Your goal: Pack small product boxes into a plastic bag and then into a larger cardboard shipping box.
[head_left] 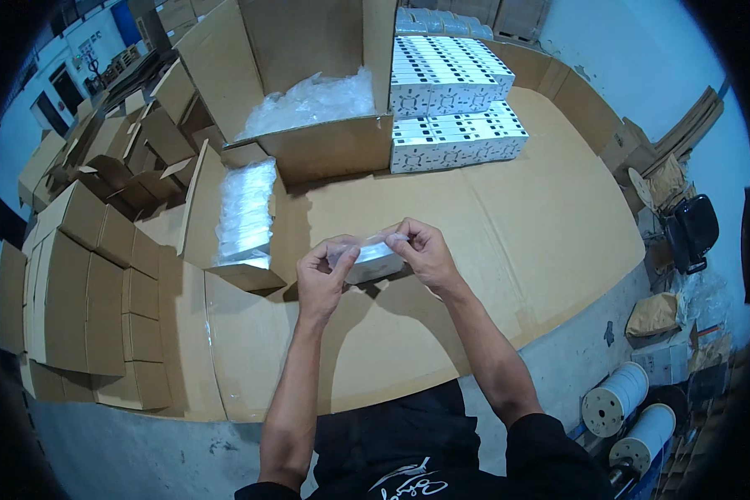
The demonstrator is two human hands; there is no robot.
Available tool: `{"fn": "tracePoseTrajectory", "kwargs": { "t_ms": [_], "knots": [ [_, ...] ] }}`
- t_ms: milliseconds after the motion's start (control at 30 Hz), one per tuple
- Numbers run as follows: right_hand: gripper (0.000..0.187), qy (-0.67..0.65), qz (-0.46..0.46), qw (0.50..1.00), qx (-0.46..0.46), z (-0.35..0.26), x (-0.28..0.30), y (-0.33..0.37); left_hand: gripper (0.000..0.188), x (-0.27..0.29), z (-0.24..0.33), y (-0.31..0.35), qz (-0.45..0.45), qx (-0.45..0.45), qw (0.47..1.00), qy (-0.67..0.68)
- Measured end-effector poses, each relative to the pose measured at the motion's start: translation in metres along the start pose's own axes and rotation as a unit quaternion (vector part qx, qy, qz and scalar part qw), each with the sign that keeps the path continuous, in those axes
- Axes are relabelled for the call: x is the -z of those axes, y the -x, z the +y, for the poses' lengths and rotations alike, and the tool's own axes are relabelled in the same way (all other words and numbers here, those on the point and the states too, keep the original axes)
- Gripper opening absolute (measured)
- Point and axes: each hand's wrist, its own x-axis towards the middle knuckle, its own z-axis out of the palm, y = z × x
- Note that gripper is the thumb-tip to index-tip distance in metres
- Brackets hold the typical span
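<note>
Between my two hands, just above the cardboard-covered table, is a small white box [373, 265] with a clear plastic bag [367, 241] at its upper side. My left hand [328, 265] pinches the bag's left end between thumb and fingers. At the other end, my right hand [422, 252] is closed on the plastic too, with thumb and forefinger together. Left of my hands stands an open carton [278, 225] holding a row of white items in clear bags [246, 208]. The underside of the white box is hidden.
A large open carton [333, 150] with loose clear bags [315, 102] stands behind. Stacked white printed boxes [458, 150] sit at the back right. Folded brown cartons [83, 292] are piled at left. Cable spools [617, 400] stand on the floor at right, near a black chair [692, 233].
</note>
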Motion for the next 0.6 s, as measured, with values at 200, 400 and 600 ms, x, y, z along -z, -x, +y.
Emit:
{"fn": "tracePoseTrajectory", "kwargs": {
  "t_ms": [200, 400, 600],
  "knots": [
    [0.015, 0.042, 0.07, 0.994, 0.075, -0.006, -0.021, 0.001, 0.018, -0.002, -0.022, -0.006, 0.088, 0.022, 0.995, 0.042],
    [0.019, 0.168, -0.001, 0.984, 0.061, -0.012, -0.008, 0.006, 0.017, -0.014, -0.025, -0.009, 0.115, 0.004, 0.988, 0.099],
    [0.022, 0.157, 0.013, 0.987, 0.017, -0.012, -0.002, 0.008, 0.035, -0.012, 0.017, -0.001, 0.1, -0.405, 0.815, -0.402]
  ]
}}
